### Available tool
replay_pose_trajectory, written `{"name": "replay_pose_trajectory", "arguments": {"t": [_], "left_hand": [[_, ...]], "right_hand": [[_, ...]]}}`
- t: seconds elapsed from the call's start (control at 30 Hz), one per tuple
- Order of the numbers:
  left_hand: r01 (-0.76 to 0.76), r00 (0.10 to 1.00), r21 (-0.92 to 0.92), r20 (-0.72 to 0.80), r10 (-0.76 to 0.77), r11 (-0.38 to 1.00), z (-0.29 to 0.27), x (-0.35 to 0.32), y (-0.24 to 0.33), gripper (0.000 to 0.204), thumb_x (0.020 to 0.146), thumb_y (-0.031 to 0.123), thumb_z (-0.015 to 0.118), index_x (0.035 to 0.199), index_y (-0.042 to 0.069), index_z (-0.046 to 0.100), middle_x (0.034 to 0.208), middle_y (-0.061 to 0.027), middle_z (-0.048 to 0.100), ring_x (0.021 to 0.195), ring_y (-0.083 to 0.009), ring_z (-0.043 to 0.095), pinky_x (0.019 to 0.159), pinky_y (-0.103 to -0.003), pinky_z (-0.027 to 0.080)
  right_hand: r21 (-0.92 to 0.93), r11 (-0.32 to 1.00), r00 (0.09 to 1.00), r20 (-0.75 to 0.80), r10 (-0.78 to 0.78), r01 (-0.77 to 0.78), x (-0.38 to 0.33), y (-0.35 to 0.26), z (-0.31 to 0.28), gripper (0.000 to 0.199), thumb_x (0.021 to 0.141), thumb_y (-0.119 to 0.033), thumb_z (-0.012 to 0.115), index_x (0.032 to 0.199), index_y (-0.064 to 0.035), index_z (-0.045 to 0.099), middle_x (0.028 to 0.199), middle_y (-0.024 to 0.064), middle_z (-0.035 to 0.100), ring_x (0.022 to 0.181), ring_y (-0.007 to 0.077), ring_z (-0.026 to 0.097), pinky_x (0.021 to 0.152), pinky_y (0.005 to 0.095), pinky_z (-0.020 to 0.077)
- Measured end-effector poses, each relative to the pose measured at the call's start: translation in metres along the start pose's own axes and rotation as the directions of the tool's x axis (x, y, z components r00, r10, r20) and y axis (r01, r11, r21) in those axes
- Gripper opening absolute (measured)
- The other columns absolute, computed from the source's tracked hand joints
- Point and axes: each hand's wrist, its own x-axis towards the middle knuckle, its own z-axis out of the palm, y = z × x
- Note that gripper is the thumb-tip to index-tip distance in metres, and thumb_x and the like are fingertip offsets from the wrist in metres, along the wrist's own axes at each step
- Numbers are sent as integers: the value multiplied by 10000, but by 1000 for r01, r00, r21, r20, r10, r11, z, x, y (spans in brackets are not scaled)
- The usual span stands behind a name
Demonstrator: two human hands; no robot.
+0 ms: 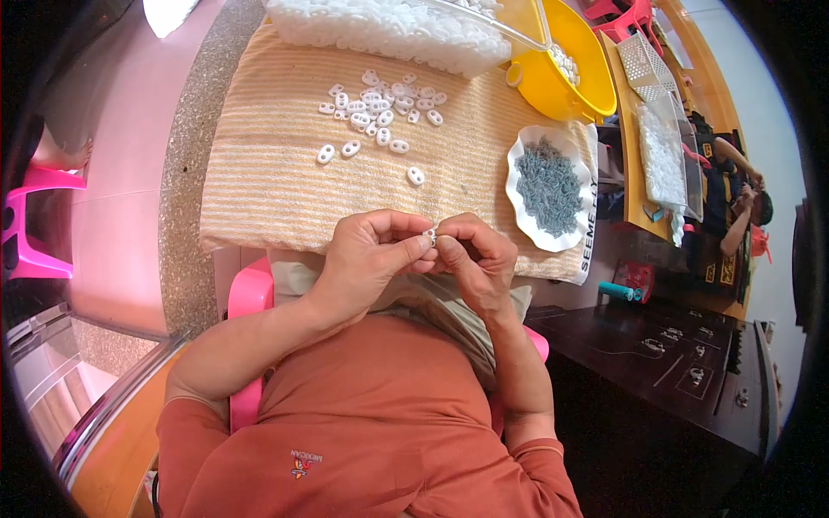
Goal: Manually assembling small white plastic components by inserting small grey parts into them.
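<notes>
Left hand (371, 255) and right hand (473, 252) pinched one white plastic toggle (429, 235) between fingertips. Loose toggles (376, 108) lay unprocessed on striped towel (259, 173); metal springs (549, 186) filled dish (518, 155). Most work remained.

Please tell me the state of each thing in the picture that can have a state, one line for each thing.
left hand: closed, pinching the small white piece
right hand: closed, pinching the same piece
small white piece: held between both hands, above the towel edge
loose white pieces: scattered on the striped towel
white plate: filled with small grey parts
yellow bowl: upright, partly filled with white pieces
</notes>
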Motion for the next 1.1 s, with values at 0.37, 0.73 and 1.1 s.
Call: {"name": "replay_pose_trajectory", "arguments": {"t": [0.37, 0.73, 1.1], "left_hand": [[-49, 999, 67, 0, 49, 997, 3, -2, -3, 185, 876, 43, 641, 1032, -55, 615, 909, -94, 668, 768, -115, 647, 695, -231, 558], [-58, 998, 52, 18, 57, 997, 4, -3, -1, 199, 877, 60, 648, 1039, -51, 618, 911, -86, 665, 780, -110, 639, 708, -228, 551], [-96, 995, 89, 19, 94, 991, 4, -6, -3, 174, 876, 45, 637, 1028, -40, 624, 910, -91, 667, 795, -128, 652, 747, -260, 566]], "right_hand": [[-2, 999, 999, 16, 50, -50, -3, -4, -2, 53, 886, -22, 612, 882, 27, 631, 834, 55, 620, 743, 93, 605, 627, 218, 515], [-10, 995, 995, 29, 99, -99, -3, -4, -2, 101, 924, -66, 579, 870, 19, 589, 789, 30, 593, 733, 78, 581, 641, 217, 486], [-165, 986, 999, 50, 8, 0, -2, -6, -3, 126, 920, -79, 582, 850, 24, 591, 774, 45, 599, 697, 93, 570, 630, 226, 465]]}}
